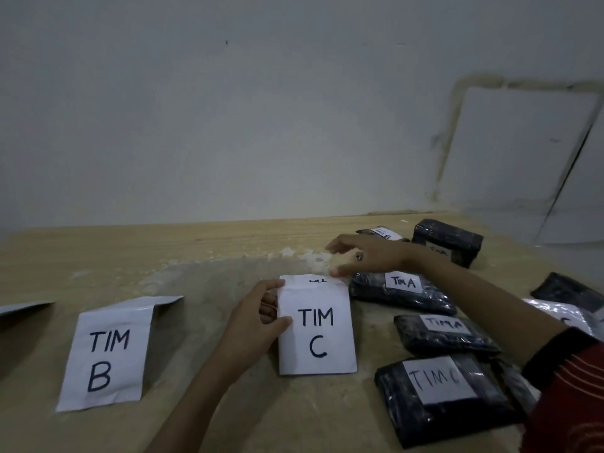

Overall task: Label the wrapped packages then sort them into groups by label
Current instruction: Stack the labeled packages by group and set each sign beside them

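Labelling looked largely done: the dark wrapped packages I could read on the right each carried a white label. Sorting, in my judgement, had not started. A TIM A package [402,292], a second TIM A package [444,331], the TIM C package [441,400] and a TIM B package [382,233] lay mixed together, none beside a sign.

Signs were going out first. The TIM B sign [108,358] stood folded on the surface [196,250], left of centre. The TIM C sign [317,335] sat at centre, just left of the packages.

My left hand [258,322] gripped the TIM C sign's left edge, thumb on its face, fingers [271,286] curled behind. My right hand [372,256] reached across above the packages, fingers spread and nearly straight, holding nothing. Its thumb tip touched the sign's top right corner.
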